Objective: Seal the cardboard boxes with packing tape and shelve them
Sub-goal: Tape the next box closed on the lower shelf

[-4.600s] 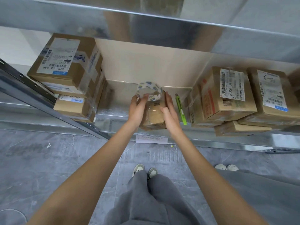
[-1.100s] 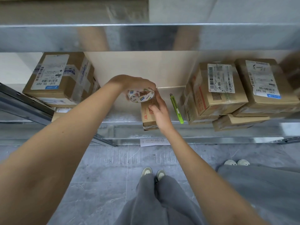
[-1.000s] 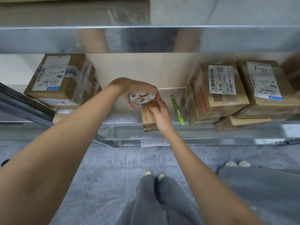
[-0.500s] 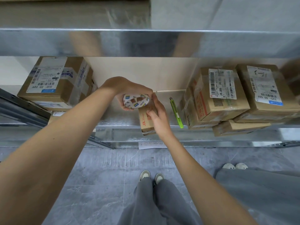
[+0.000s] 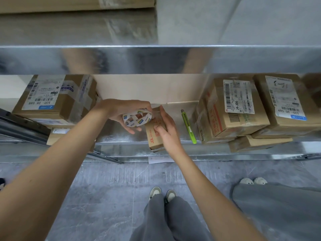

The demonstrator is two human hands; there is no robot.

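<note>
Taping: small cardboard box (image 5: 155, 136) sits at the metal shelf (image 5: 121, 136) front edge, poking slightly over it.
Right hand (image 5: 165, 126): fingers pressed flat on the box, pinning it.
Left hand (image 5: 124, 111): fingers curled around the tape roll (image 5: 138, 117), touching the box's far end.
Handling: looks light, stiff, probably slidey; best held by its long sides.
Nearby: green cutter (image 5: 188, 126) just right, labelled boxes (image 5: 238, 108) beyond.
</note>
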